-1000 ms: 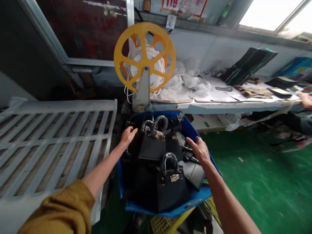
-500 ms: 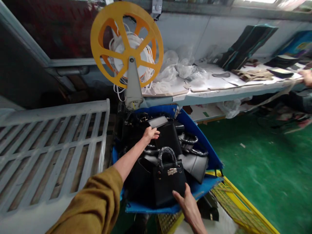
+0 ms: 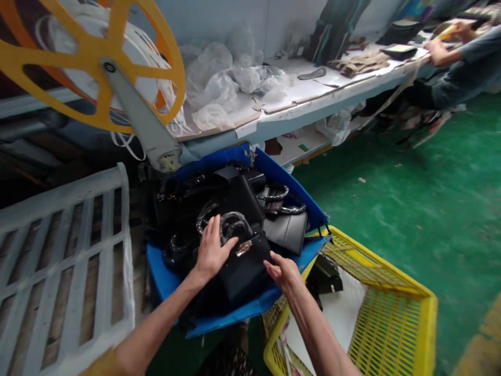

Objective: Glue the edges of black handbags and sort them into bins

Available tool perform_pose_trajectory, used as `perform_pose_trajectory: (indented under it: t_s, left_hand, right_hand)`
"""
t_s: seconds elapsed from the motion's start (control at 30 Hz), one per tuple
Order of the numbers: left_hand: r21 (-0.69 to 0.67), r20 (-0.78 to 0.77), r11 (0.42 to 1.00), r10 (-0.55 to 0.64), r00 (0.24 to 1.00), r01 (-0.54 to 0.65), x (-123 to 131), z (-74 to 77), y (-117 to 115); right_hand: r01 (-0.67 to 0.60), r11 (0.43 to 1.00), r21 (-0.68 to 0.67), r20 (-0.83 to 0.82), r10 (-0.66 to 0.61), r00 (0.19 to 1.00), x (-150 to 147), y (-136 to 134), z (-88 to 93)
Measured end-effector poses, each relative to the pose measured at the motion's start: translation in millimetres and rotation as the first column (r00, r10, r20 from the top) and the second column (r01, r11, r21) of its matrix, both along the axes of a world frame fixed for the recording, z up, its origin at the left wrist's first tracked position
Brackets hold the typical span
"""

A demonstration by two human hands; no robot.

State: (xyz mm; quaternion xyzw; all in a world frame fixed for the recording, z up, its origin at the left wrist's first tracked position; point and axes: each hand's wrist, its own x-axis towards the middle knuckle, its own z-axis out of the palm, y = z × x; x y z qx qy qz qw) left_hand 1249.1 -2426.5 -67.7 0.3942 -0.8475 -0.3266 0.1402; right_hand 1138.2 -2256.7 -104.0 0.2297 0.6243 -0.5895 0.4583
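Observation:
A black handbag [image 3: 246, 266] with a gold-coloured clasp lies tilted on top of several black bags in a blue bin [image 3: 317, 219]. Clear plastic film wraps its looped handle [image 3: 237, 219]. My left hand [image 3: 213, 251] is open over the bag's left side, fingers stretched toward the handle; whether it touches the bag I cannot tell. At the bag's right edge is my right hand [image 3: 285, 269], thumb and fingers apart, with nothing held. Behind the handbag stands another black bag [image 3: 245, 196], and a bag with a grey panel [image 3: 287, 230] lies to the right.
A yellow crate [image 3: 426, 324] holding a black item [image 3: 324, 274] stands at the lower right. A slatted grey pallet [image 3: 125, 250] is on the left, a yellow reel [image 3: 99, 62] above it. Plastic bags [image 3: 219, 78] lie on the bench [image 3: 274, 122]; a co-worker's arm [image 3: 446, 55] shows beyond.
My left hand has left the bag with the grey flap at the back and come nearer, over the front handbag. That handbag now leans back more. The view has shifted right.

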Motion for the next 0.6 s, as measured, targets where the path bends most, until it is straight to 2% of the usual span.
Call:
perform_pose_trajectory:
  t_s: [0.07,0.13,0.2,0.27,0.3,0.33,0.4,0.43,0.47,0.5,0.57,0.6]
  left_hand:
    - [0.151,-0.016,0.981,0.125,0.992,-0.121,25,-5.8,18]
    - [0.253,-0.083,0.949,0.213,0.973,-0.186,25,-3.7,26]
    - [0.187,-0.18,0.969,0.194,0.964,-0.16,3,5.3,30]
    - [-0.018,-0.247,0.999,0.045,0.968,-0.051,-31,14.9,31]
    - [-0.132,-0.248,0.991,-0.063,0.967,0.03,-48,17.4,31]
    - [-0.243,-0.184,0.962,-0.17,0.968,0.123,-64,17.6,29]
    - [-0.354,0.078,0.853,-0.381,0.921,0.383,-88,11.2,22]
    - [-0.374,0.221,0.801,-0.413,0.884,0.468,-94,6.4,19]
    - [-0.392,0.364,0.757,-0.394,0.844,0.523,-97,2.4,18]
    - [-0.386,0.409,0.753,-0.378,0.831,0.532,-95,0.8,21]
    - [-0.478,0.387,0.743,-0.3,0.872,0.468,-79,6.8,42]
    - [-0.603,0.24,0.721,-0.244,0.94,0.341,-66,12.8,64]
  right_hand:
    - [0.055,0.993,-0.108,0.041,-0.051,0.998,-9,-10,7.5]
    - [0.084,0.975,-0.205,0.062,-0.072,0.995,-18,-19,10.9]
    - [0.086,0.958,-0.274,0.075,-0.068,0.995,-27,-20,9.3]
    - [0.074,0.945,-0.32,0.078,-0.051,0.996,-34,-10,6.0]
    - [0.063,0.941,-0.334,0.066,-0.044,0.997,-34,0,5.5]
    - [0.05,0.938,-0.343,0.041,-0.039,0.998,-32,14,6.6]
    - [0.012,0.936,-0.351,-0.043,-0.029,0.999,-20,47,13.4]
    - [-0.015,0.935,-0.355,-0.094,-0.02,0.995,-9,66,17.7]
    - [-0.05,0.931,-0.361,-0.141,-0.001,0.99,3,86,20.9]
    - [-0.091,0.928,-0.362,-0.175,0.028,0.984,17,107,21.5]
    - [-0.148,0.933,-0.328,-0.192,0.088,0.977,45,153,9.1]
    - [-0.146,0.946,-0.29,-0.181,0.096,0.979,56,178,-5.5]
